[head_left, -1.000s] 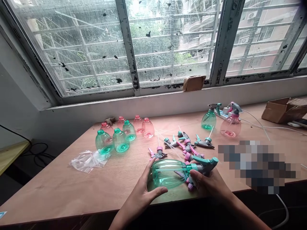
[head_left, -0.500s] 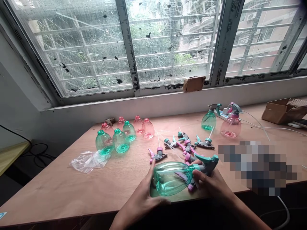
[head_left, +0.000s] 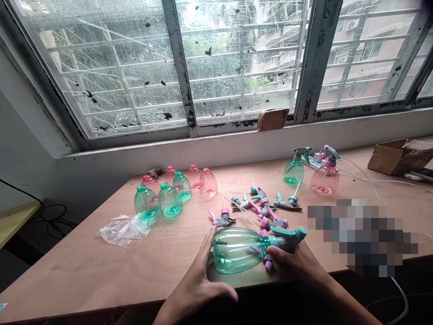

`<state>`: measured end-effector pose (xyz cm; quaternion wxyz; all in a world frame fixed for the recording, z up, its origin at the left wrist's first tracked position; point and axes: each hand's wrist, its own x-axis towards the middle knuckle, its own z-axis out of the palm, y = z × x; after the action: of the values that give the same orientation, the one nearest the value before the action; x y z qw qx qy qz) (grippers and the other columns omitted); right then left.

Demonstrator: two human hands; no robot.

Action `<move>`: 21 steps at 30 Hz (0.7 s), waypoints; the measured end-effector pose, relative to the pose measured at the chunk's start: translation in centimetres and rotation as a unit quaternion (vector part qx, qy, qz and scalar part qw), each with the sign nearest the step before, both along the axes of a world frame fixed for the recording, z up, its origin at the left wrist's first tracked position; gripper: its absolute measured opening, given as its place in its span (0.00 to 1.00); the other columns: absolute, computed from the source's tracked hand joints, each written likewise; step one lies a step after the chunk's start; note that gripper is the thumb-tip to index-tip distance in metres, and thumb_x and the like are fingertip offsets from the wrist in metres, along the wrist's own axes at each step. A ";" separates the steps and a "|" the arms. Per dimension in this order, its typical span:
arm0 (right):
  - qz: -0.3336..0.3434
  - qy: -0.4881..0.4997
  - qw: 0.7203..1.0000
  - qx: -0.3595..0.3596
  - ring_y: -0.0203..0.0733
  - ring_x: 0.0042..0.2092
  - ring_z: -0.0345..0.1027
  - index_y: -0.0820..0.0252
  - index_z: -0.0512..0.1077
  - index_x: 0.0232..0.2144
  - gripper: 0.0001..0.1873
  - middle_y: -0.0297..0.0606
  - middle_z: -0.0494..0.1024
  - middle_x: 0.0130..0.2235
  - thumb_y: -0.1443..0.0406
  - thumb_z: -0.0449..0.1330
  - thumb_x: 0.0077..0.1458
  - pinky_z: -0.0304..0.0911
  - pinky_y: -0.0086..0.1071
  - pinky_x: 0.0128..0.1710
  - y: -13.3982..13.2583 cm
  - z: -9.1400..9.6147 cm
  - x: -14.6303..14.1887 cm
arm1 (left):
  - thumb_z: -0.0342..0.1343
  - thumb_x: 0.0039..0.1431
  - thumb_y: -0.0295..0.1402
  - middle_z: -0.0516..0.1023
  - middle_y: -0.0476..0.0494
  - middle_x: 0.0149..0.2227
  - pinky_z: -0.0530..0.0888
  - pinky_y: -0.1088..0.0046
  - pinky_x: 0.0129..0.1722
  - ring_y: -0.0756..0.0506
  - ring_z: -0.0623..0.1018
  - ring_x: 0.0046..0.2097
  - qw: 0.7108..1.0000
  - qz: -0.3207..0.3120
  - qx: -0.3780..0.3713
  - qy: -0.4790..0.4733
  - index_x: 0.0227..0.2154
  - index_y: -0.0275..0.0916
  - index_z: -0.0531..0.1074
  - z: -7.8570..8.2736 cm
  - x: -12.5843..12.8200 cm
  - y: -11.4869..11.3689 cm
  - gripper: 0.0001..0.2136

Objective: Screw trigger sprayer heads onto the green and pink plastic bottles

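Bottle [head_left: 237, 253] is see-thru grn, sideways w/ teal/gry sprayer [head_left: 288, 240].

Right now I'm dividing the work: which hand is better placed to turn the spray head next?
Likely the right hand: its thumb is at the spray head. The left hand is by the green bottle, thumb clear.

The held bottle [head_left: 237, 253] is clear plastic, smooth and glossy, with bright streaks of light along it; its spray head [head_left: 291, 237] is opaque plastic with a duller sheen. The pink bottles [head_left: 209, 184] share the see-through gloss. The bag [head_left: 125, 230] is thin, crinkled, shiny film. The tabletop [head_left: 101, 275] looks like wood, smooth with a soft sheen. The box [head_left: 399, 157] is matt cardboard. The window frame [head_left: 308, 76] looks like metal, patchy and worn; its glass [head_left: 216, 106] is streaked.
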<state>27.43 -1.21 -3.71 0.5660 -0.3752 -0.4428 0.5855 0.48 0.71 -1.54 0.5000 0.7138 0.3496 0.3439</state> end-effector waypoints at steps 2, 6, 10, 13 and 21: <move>0.002 0.028 1.000 0.007 0.40 0.20 0.70 0.58 0.71 0.38 0.23 0.28 0.75 0.20 0.53 0.75 0.49 0.70 0.36 0.25 0.1 0.0 0.0 | 0.78 0.45 0.38 0.46 0.43 0.75 0.61 0.52 0.70 0.30 0.50 0.74 0.999 -0.008 -0.025 -0.024 0.72 0.61 0.41 -0.5 0.2 -0.2 0.60; 0.010 0.033 0.999 0.032 0.36 0.18 0.64 0.58 0.69 0.34 0.21 0.24 0.68 0.17 0.51 0.72 0.54 0.69 0.34 0.24 0.4 -0.3 0.3 | 0.65 0.63 0.36 0.58 0.42 0.71 0.70 0.53 0.64 0.34 0.67 0.67 0.994 -0.020 -0.054 -0.089 0.70 0.65 0.45 -1.0 0.3 -0.4 0.41; -0.007 -0.001 0.999 0.053 0.32 0.18 0.61 0.60 0.69 0.34 0.21 0.24 0.68 0.18 0.52 0.71 0.55 0.61 0.28 0.21 0.6 -0.4 0.6 | 0.69 0.59 0.38 0.65 0.40 0.67 0.69 0.52 0.64 0.33 0.71 0.64 0.994 -0.023 -0.073 -0.079 0.70 0.58 0.51 -0.3 0.2 -0.3 0.42; -0.009 -0.002 0.999 0.032 0.35 0.19 0.66 0.59 0.70 0.37 0.22 0.27 0.73 0.19 0.52 0.73 0.52 0.64 0.29 0.22 0.2 -0.2 0.4 | 0.63 0.62 0.48 0.63 0.38 0.69 0.65 0.51 0.67 0.28 0.61 0.70 0.997 -0.021 -0.049 -0.063 0.69 0.49 0.56 0.2 0.0 0.0 0.36; 0.006 0.003 1.000 0.026 0.41 0.22 0.71 0.59 0.71 0.38 0.22 0.30 0.76 0.20 0.52 0.73 0.51 0.67 0.33 0.24 0.1 -0.2 0.4 | 0.59 0.59 0.58 0.50 0.42 0.75 0.50 0.50 0.73 0.32 0.46 0.75 0.997 -0.036 -0.015 -0.064 0.73 0.50 0.47 -0.2 -0.3 0.1 0.44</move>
<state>27.83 -1.15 -3.94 0.5734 -0.3557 -0.4585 0.5784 0.21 0.82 -1.77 0.5439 0.6952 0.2961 0.3650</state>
